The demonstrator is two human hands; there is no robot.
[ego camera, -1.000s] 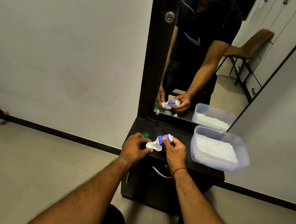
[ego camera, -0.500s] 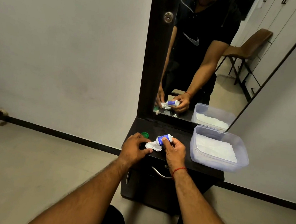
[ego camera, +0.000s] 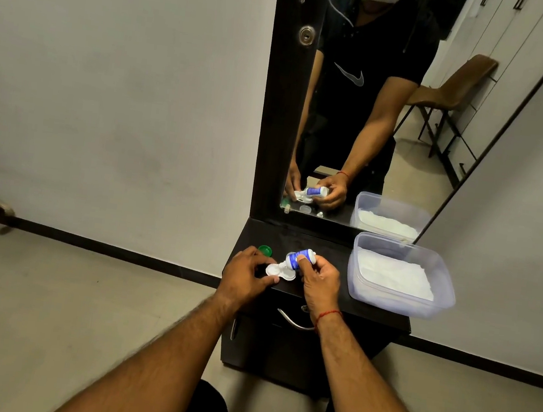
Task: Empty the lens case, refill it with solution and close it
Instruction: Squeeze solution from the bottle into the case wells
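We are in the refill step. Our right hand (ego camera: 320,279) is wrapped around the bottle (ego camera: 299,258), fingers and thumb closed on its body, tipping it down and to the left so the nozzle sits just over the case (ego camera: 278,271). Our left hand (ego camera: 246,271) pinches the near left edge of the case between thumb and fingertips, holding it steady low over the front of the desk (ego camera: 293,236); we cannot tell whether the case rests on the top or is lifted slightly.

Against the views from the last second, almost nothing has moved: same hands, same tilt of the bottle, same spot for the case. We judge that this steadiness means solution is being squeezed into a well, though no stream or drop is visible at this size. Which well the nozzle is over is hard to say; it looks nearer the right one.

A green cap (ego camera: 265,249) lies on the desk just behind the left hand, apart from the case, so at least one well is open. The mirror (ego camera: 378,116) shows a pale round thing on the desk too, perhaps the other cap. A tub (ego camera: 395,305) with white contents stands well to the right, out of the way.

What is left, as we judge it: fill both wells, put the bottle down, screw on the caps.
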